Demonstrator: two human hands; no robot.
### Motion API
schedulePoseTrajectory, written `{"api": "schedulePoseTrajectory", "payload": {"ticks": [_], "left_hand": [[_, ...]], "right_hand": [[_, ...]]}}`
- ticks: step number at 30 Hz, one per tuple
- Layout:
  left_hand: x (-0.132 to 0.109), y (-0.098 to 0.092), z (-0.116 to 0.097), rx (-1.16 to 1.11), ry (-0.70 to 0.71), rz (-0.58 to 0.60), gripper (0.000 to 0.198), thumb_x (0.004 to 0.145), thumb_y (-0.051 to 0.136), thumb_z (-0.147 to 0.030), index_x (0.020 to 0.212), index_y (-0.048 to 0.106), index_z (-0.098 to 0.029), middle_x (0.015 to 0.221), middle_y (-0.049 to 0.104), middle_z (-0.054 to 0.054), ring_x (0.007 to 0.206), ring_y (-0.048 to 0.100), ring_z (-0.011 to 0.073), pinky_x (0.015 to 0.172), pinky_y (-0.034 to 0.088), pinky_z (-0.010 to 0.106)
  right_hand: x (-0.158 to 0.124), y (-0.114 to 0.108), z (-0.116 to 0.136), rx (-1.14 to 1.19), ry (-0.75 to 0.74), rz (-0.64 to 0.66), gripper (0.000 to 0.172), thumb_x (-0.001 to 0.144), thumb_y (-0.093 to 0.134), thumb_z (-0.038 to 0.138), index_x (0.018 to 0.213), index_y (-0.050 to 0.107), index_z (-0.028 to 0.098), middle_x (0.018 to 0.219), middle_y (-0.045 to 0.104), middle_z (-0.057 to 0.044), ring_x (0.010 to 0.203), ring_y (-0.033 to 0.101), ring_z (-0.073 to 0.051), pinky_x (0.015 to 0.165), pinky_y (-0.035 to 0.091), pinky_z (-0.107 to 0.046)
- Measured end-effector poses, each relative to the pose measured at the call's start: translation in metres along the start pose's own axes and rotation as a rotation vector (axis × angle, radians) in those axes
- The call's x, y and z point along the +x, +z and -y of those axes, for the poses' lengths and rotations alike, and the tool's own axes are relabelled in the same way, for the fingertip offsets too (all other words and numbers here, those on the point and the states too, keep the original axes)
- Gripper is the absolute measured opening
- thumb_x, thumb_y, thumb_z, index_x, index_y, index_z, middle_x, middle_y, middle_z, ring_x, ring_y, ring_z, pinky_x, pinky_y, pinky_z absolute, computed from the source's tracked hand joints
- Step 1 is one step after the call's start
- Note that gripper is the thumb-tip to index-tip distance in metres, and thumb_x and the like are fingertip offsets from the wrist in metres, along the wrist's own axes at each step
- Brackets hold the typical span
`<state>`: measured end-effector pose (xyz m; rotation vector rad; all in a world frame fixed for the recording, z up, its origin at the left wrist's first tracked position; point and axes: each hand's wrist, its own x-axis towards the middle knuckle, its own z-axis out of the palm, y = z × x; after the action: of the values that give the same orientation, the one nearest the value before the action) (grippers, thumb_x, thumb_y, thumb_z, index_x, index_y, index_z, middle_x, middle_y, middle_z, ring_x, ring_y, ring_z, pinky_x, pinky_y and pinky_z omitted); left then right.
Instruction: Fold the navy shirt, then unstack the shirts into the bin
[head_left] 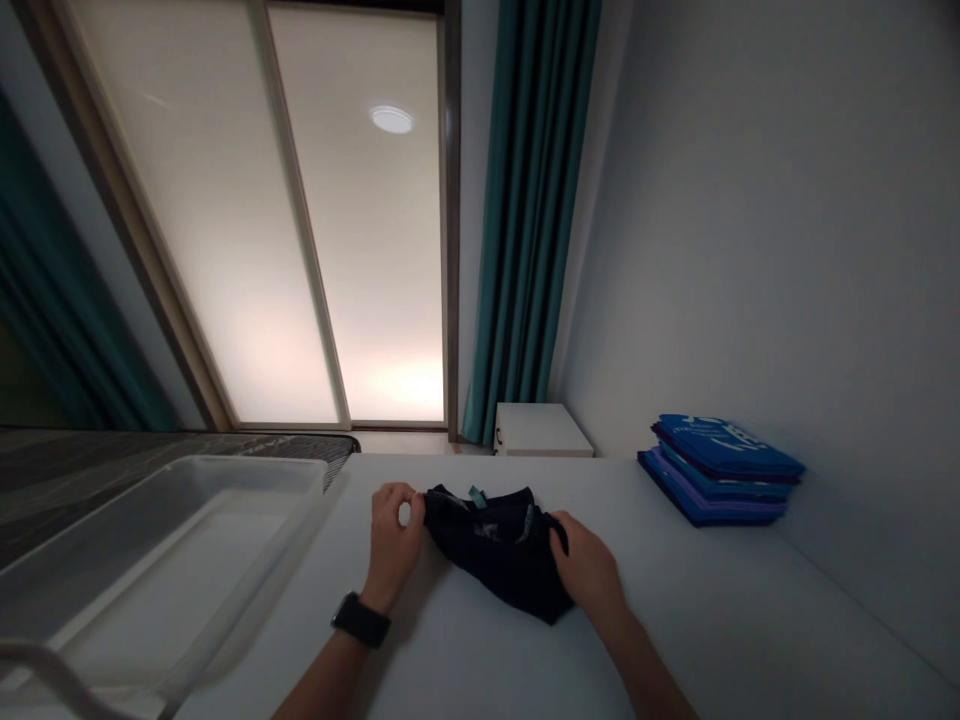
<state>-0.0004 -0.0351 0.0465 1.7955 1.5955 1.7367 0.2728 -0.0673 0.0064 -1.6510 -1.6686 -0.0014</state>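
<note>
A small dark navy garment [495, 550] with pale printed marks is held between my two hands over the white tabletop. A teal tag [478, 497] sticks up at its top edge. My left hand [396, 525], with a black watch on the wrist, pinches the garment's upper left corner between thumb and finger. On the other side, my right hand [589, 568] is closed on the right edge, thumb over the cloth. The fabric sags between them, its lower point hanging toward me. Its exact kind is hard to make out.
To the left stands a translucent plastic bin [247, 590]. A stack of folded blue and purple cloth items [720, 470] lies at the right by the wall. Beyond the white table [480, 670] are a low white cabinet [540, 428], teal curtains [532, 220] and frosted sliding doors [367, 260].
</note>
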Motion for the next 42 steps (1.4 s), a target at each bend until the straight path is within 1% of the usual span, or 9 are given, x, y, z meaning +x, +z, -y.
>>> {"api": "schedulePoseTrajectory", "payload": {"ticks": [3, 8, 11, 20, 23, 26, 29, 35, 42], "left_hand": [[-0.002, -0.002, -0.002, 0.041, 0.143, 0.073, 0.015, 0.086, 0.049, -0.028, 0.073, 0.051, -0.022, 0.097, 0.059, 0.008, 0.102, 0.053, 0.0244, 0.093, 0.041, 0.039], [-0.02, 0.004, -0.014, 0.054, 0.293, 0.73, 0.026, 0.086, 0.051, -0.024, 0.111, 0.058, -0.022, 0.109, 0.064, 0.007, 0.106, 0.057, 0.0228, 0.097, 0.042, 0.036], [-0.031, 0.012, -0.017, 0.148, 0.341, 0.899, 0.022, 0.084, 0.052, -0.023, 0.103, 0.064, -0.024, 0.106, 0.064, 0.006, 0.101, 0.058, 0.0236, 0.096, 0.042, 0.037], [-0.017, 0.012, 0.017, 0.451, 0.142, 0.716, 0.039, 0.088, 0.048, -0.032, 0.123, 0.057, -0.018, 0.122, 0.06, 0.012, 0.115, 0.051, 0.0291, 0.099, 0.038, 0.044], [-0.016, 0.008, 0.024, 0.555, 0.117, 0.702, 0.045, 0.084, 0.054, -0.034, 0.127, 0.057, -0.021, 0.135, 0.052, 0.013, 0.125, 0.044, 0.0332, 0.102, 0.032, 0.051], [-0.022, 0.008, 0.019, 0.517, 0.174, 0.764, 0.044, 0.084, 0.052, -0.029, 0.128, 0.056, -0.024, 0.137, 0.052, 0.011, 0.127, 0.042, 0.0318, 0.103, 0.03, 0.051], [-0.029, 0.011, 0.009, 0.395, 0.268, 0.84, 0.044, 0.086, 0.046, -0.023, 0.129, 0.055, -0.024, 0.132, 0.057, 0.009, 0.122, 0.047, 0.0272, 0.103, 0.032, 0.046], [-0.031, 0.015, -0.001, 0.404, 0.181, 0.85, 0.059, 0.081, 0.049, -0.022, 0.139, 0.044, -0.025, 0.136, 0.053, 0.009, 0.123, 0.045, 0.0301, 0.102, 0.032, 0.047], [-0.024, 0.015, 0.001, 0.261, 0.14, 0.721, 0.022, 0.087, 0.047, -0.03, 0.1, 0.062, -0.02, 0.1, 0.062, 0.009, 0.097, 0.056, 0.0261, 0.087, 0.043, 0.039]], "right_hand": [[-0.001, 0.004, -0.003, -0.124, -0.094, -0.04, 0.037, 0.086, 0.042, 0.016, 0.119, 0.057, 0.023, 0.093, 0.068, -0.008, 0.073, 0.063, -0.021, 0.067, 0.046, -0.034], [-0.002, -0.005, 0.021, -0.049, -0.4, -0.053, 0.055, 0.078, 0.034, 0.002, 0.125, 0.054, 0.022, 0.118, 0.061, -0.009, 0.112, 0.054, -0.022, 0.096, 0.042, -0.043], [-0.009, 0.0, 0.038, -0.032, -0.515, 0.092, 0.059, 0.073, 0.036, -0.002, 0.121, 0.057, 0.024, 0.118, 0.062, -0.006, 0.112, 0.054, -0.021, 0.098, 0.04, -0.042], [-0.008, 0.0, 0.029, -0.244, -0.229, 0.072, 0.022, 0.087, 0.045, 0.014, 0.089, 0.064, 0.024, 0.081, 0.066, -0.005, 0.085, 0.056, -0.024, 0.078, 0.037, -0.039], [-0.009, -0.003, 0.021, -0.263, -0.207, 0.052, 0.013, 0.089, 0.05, 0.025, 0.091, 0.063, 0.024, 0.083, 0.066, -0.006, 0.084, 0.057, -0.024, 0.077, 0.036, -0.039], [-0.014, 0.001, 0.02, -0.286, -0.271, 0.072, 0.022, 0.082, 0.056, 0.021, 0.103, 0.062, 0.023, 0.095, 0.064, -0.008, 0.091, 0.056, -0.027, 0.078, 0.038, -0.04], [-0.012, 0.003, 0.024, -0.266, -0.338, 0.118, 0.017, 0.08, 0.053, 0.012, 0.092, 0.06, 0.022, 0.092, 0.06, -0.007, 0.089, 0.055, -0.024, 0.078, 0.041, -0.037], [0.009, -0.016, 0.032, -0.165, -0.423, 0.127, 0.021, 0.08, 0.045, 0.003, 0.081, 0.056, 0.022, 0.087, 0.054, -0.004, 0.085, 0.052, -0.021, 0.076, 0.045, -0.036], [0.028, -0.04, 0.043, -0.011, -0.484, -0.032, 0.033, 0.082, 0.038, 0.001, 0.096, 0.061, 0.021, 0.096, 0.056, -0.008, 0.094, 0.052, -0.023, 0.084, 0.048, -0.039]]}}
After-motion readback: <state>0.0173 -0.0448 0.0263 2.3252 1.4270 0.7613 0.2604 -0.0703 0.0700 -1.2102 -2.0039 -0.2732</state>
